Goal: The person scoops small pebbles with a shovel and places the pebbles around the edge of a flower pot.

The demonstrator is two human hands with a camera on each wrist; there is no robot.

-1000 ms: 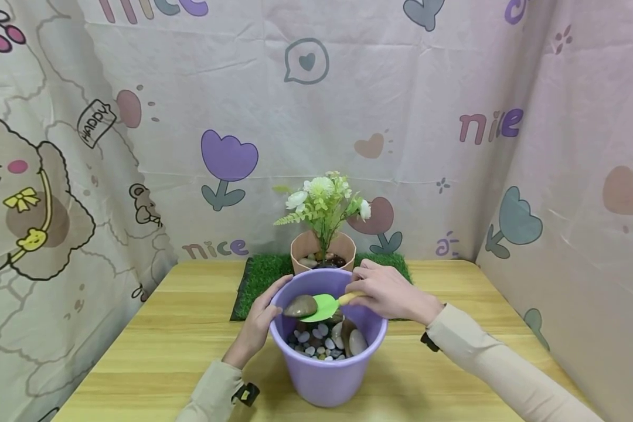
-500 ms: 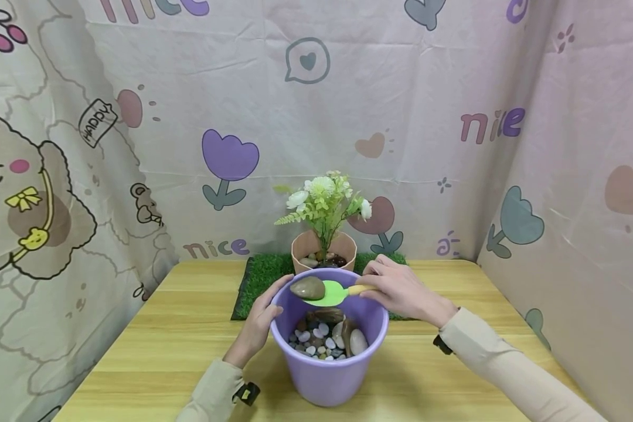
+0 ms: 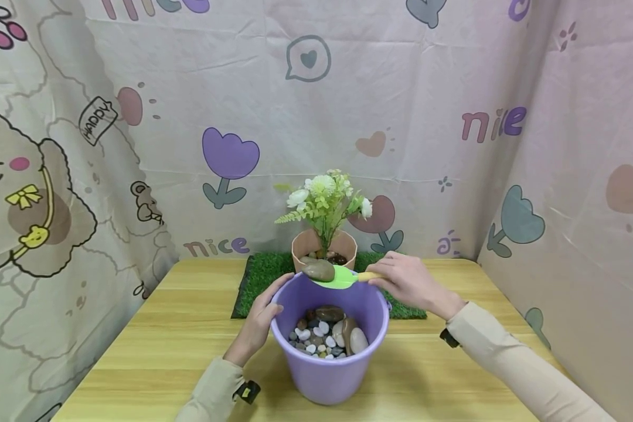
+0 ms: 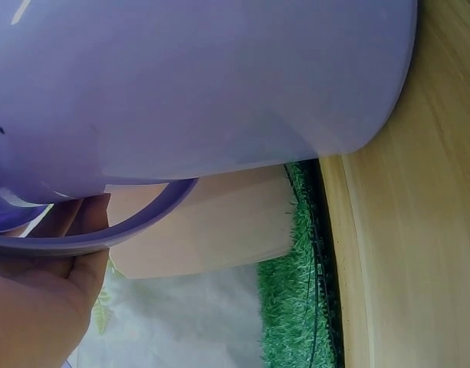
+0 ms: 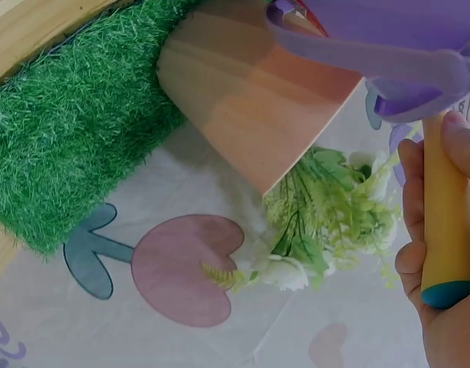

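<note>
A purple bucket point(image 3: 329, 380) stands on the table, holding small pebbles point(image 3: 316, 333) and several larger stones point(image 3: 357, 341). My left hand point(image 3: 257, 325) grips its left rim, thumb over the edge; the bucket's handle point(image 4: 135, 226) crosses the fingers in the left wrist view. With my right hand point(image 3: 407, 282) I hold a small garden trowel by its yellow handle point(image 5: 449, 222). On the trowel's green blade point(image 3: 344, 278) lies one large smooth brown stone point(image 3: 318, 271), just above the bucket's far rim. It overlaps the front of a pink flowerpot point(image 3: 302, 253) in the head view.
Behind the bucket, the flowerpot with white flowers and green leaves point(image 3: 322, 202) sits on a green artificial grass mat point(image 3: 255, 287). More stones point(image 3: 337, 258) lie inside the pot. A wooden table point(image 3: 153, 334) carries everything, and printed cloth point(image 3: 274, 117) hangs around it.
My right hand has raised the trowel and stone from inside the bucket up to its far rim, moving away and slightly right. The left hand stays on the rim.
</note>
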